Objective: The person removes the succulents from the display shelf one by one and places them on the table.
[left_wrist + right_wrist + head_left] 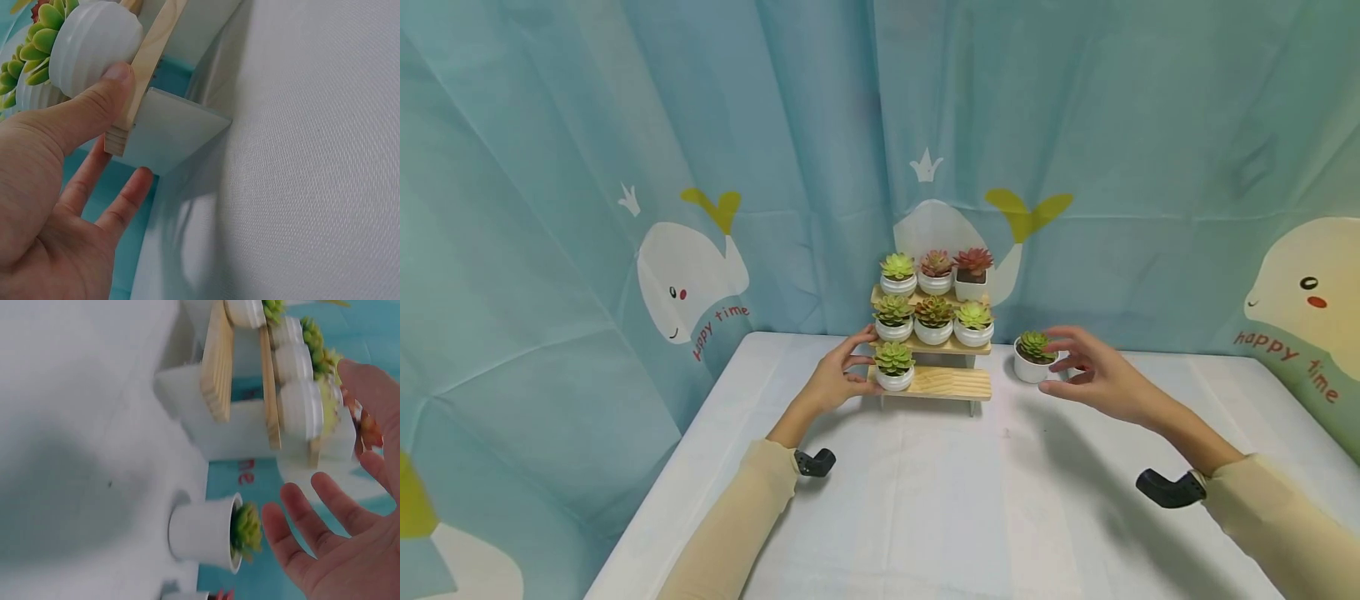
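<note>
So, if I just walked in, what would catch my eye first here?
Probably the stepped wooden shelf toward the back of the table, carrying seven potted plants. Then the right hand, beside a potted green plant standing right of the shelf. Behind them, a blue curtain shows big cartoon whales.

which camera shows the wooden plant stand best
The head view: all three tiers of the wooden plant stand show from the front. The right wrist view shows it sideways from one end, cut off at the edge. The left wrist view catches only a close-up part beside the left hand.
</note>
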A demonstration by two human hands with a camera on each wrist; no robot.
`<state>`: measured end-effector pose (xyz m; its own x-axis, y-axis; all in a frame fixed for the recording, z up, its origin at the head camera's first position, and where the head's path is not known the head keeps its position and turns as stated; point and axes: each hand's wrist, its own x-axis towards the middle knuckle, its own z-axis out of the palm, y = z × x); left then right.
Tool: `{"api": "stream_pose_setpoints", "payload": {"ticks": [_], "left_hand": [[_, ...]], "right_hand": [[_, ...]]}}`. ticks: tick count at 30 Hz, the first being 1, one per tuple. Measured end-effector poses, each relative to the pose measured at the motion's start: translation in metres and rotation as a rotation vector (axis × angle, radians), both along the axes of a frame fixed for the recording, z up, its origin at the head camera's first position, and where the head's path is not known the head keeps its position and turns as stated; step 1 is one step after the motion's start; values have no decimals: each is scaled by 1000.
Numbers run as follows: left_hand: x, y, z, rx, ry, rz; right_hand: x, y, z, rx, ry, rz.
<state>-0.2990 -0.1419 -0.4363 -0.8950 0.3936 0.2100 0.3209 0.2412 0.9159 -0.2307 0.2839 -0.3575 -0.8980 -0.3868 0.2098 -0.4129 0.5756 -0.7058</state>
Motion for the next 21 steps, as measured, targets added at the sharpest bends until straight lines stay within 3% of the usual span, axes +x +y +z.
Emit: {"api": "stream_pose_setpoints", "payload": {"ticks": [21], "left_hand": [[-1, 1, 0, 5, -5, -1]], "right_hand": [[-14, -75, -10, -120, -8, 186]]}}
